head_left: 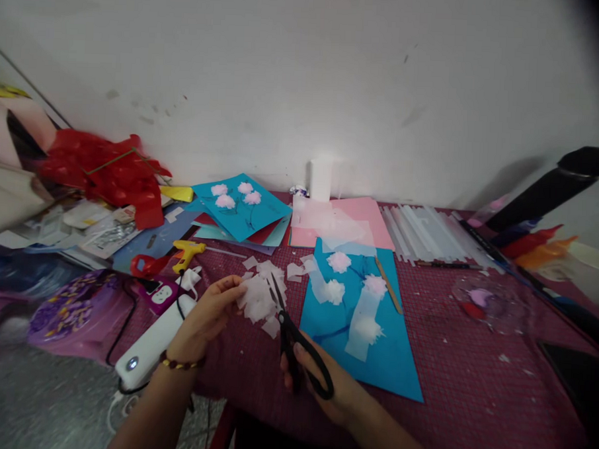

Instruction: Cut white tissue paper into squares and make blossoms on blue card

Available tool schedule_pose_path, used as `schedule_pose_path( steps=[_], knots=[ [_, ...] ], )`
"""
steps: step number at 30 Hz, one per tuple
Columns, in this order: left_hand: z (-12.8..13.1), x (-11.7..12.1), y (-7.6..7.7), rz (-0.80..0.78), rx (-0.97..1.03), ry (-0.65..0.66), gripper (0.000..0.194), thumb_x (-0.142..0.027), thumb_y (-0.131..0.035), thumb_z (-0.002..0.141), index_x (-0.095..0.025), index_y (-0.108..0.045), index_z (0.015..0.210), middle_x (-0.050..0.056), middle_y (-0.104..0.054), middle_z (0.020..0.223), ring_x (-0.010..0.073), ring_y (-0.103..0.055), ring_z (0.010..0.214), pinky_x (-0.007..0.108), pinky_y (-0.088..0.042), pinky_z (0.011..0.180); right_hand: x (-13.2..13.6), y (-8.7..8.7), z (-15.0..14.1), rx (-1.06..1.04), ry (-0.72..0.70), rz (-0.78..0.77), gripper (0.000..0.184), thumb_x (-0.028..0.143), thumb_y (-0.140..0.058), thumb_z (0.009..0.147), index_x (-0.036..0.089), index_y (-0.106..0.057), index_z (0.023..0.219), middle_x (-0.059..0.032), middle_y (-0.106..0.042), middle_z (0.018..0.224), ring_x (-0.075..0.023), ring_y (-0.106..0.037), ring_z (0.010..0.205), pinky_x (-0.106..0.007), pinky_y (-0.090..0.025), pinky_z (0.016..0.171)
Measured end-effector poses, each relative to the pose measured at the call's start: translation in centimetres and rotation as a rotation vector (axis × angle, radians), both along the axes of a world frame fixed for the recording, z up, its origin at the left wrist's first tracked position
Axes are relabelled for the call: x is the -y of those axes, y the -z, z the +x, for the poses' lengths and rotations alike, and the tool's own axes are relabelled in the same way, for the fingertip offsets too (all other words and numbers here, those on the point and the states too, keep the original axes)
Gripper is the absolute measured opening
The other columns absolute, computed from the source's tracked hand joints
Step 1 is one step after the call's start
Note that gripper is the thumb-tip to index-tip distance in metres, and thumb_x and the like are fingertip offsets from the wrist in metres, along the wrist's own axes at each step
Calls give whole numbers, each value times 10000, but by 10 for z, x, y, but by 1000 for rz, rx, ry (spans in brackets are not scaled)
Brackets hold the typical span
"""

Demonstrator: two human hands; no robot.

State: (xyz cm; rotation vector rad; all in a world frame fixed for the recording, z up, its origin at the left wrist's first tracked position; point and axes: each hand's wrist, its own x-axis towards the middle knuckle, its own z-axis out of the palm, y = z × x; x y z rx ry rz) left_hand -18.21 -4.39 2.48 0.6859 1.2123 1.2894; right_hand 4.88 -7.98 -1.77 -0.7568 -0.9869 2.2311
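My right hand [336, 388] has its fingers through the handles of black-handled scissors [289, 328]. The blades are parted and point away from me, over a heap of small white tissue paper pieces [259, 301]. At the left side of that heap, my left hand [211, 313] pinches the edge of white tissue paper between thumb and fingertips. Right of the scissors lies a blue sheet [397, 361] bearing several fluffy white and pale pink paper flowers [338, 261]. Strips of white tissue [363, 320] and a brown wooden stick [389, 286] rest on it.
Behind are a blue card with flowers [250, 225], pink paper [374, 221] and a bundle of translucent sticks [423, 233]. To the left lie a yellow glue gun [186, 254], a white power bank [152, 344] and red plastic [103, 169]. Paint bottles [531, 242] stand right.
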Motion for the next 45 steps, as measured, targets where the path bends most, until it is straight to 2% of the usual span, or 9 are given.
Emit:
schedule_pose_path(
  steps=[6,13,23,29,33,36,41,43,45],
  knots=[
    [-4,-17,-14,37,8,-107,246,-226,-829,602,-139,-626,708,-34,-583,598,68,-520,483,175,-424,446,1,2,4,-44,-78,12,458,600,-592,814,165,-523,941,-7,-579,751,-104,-535,594,-240,-372,561],
    [10,-16,2,-48,-56,30,304,-226,-846,578,-148,-621,767,-28,-613,654,72,-553,484,179,-443,443,-2,-3,2,-71,-112,102,495,606,-568,826,144,-511,996,-8,-563,756,-95,-513,591,-235,-384,560],
    [17,-13,6,-57,-34,17,358,-203,-844,574,-161,-605,838,-50,-590,675,58,-541,480,170,-445,431,-4,-6,-1,-36,-43,112,500,607,-553,834,140,-508,1006,9,-549,695,-71,-471,505,-200,-355,477],
    [14,-17,12,-60,-65,49,377,-248,-834,590,-162,-580,855,-54,-575,651,56,-518,469,168,-428,429,-4,-2,-4,-9,-19,54,504,638,-591,784,157,-500,902,46,-533,588,-47,-400,365,-184,-246,363],
    [10,-19,13,-67,-150,59,388,-277,-820,588,-166,-587,878,-44,-580,679,71,-526,503,193,-438,472,-3,3,-5,-117,-56,-51,559,665,-613,747,159,-519,964,15,-590,678,-78,-518,473,-207,-361,467],
    [5,-22,14,-33,-371,52,340,-325,-768,622,-169,-598,871,-17,-602,749,102,-549,557,241,-456,529,-1,8,-3,-205,-102,-174,612,680,-637,710,157,-533,1011,0,-614,715,-101,-562,522,-239,-411,533],
    [0,-34,14,299,-1230,-64,202,-310,-645,706,-162,-647,843,88,-636,922,255,-590,909,417,-453,850,4,8,9,-255,-97,-213,609,662,-640,723,150,-557,1043,-13,-631,729,-117,-583,539,-256,-428,553],
    [5,-40,12,410,-1391,-44,171,-283,-600,740,-163,-652,851,107,-635,976,269,-574,974,430,-427,903,6,7,18,-277,-99,-199,606,657,-630,737,143,-561,1051,-22,-633,736,-121,-587,541,-260,-435,552],
    [17,-45,11,462,-1427,23,142,-258,-565,770,-170,-644,848,97,-645,942,254,-584,940,407,-439,880,10,6,27,-280,-97,-177,602,652,-617,753,132,-561,1051,-33,-631,742,-121,-585,538,-258,-433,544]
  ],
)
